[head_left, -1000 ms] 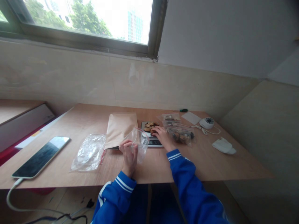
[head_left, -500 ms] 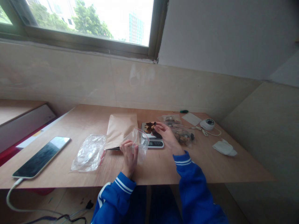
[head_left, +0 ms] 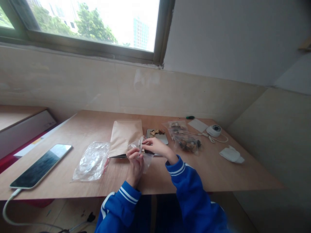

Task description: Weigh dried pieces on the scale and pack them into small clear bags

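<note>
My left hand point(head_left: 135, 164) is closed on a clear zip bag point(head_left: 147, 162), holding it upright over the table's front part. My right hand point(head_left: 159, 147) is at the bag's mouth, its fingers pinched on dried brown pieces point(head_left: 146, 150) that show only in part. Behind it stands a white kitchen scale point(head_left: 165, 139), its display covered by the hand. More dried brown slices point(head_left: 157, 132) lie on the scale's plate. A brown kraft paper pouch point(head_left: 126, 136) lies flat just left of the scale, near my left hand.
An empty clear bag point(head_left: 92, 160) and a phone on a cable point(head_left: 42, 166) lie to the left. Filled clear bags point(head_left: 187, 143) are right of the scale. Farther right are a white dome camera point(head_left: 214, 130), white crumpled tissue point(head_left: 231, 154), a white sheet point(head_left: 198, 125) and a green-handled tool point(head_left: 190, 117).
My right hand has moved left and toward me, from above the scale to the bag's mouth, carrying dried brown pieces. Fewer pieces lie on the scale. My left hand stays nearly in place.
</note>
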`<control>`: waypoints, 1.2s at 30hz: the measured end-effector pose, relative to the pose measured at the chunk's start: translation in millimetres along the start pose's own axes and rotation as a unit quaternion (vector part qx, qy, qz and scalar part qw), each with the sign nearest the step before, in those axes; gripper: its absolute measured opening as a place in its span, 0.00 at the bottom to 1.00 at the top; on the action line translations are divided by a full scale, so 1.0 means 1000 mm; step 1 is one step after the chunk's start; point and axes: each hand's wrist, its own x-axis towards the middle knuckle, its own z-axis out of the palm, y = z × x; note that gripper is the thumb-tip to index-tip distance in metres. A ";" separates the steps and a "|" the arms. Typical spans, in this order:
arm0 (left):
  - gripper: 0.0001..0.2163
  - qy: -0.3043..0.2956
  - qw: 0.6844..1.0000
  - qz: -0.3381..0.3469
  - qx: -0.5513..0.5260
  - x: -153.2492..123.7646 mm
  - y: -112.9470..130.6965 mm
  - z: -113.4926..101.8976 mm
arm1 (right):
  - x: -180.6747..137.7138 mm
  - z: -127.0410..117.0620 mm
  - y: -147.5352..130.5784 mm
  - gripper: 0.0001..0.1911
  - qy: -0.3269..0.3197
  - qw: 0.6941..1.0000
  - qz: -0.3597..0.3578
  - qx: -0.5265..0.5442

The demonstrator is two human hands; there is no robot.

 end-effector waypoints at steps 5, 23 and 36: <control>0.06 0.006 1.000 -0.005 -0.027 -0.003 -0.002 0.003 | 0.006 0.019 0.002 0.07 0.047 0.998 -0.052 0.005; 0.04 0.046 0.998 -0.052 -0.010 0.000 0.004 0.002 | 0.039 -0.057 0.076 0.33 0.123 0.920 -0.063 -0.367; 0.05 0.034 0.998 -0.044 -0.012 0.004 0.008 0.001 | 0.034 -0.055 0.088 0.17 0.175 0.900 -0.129 -0.378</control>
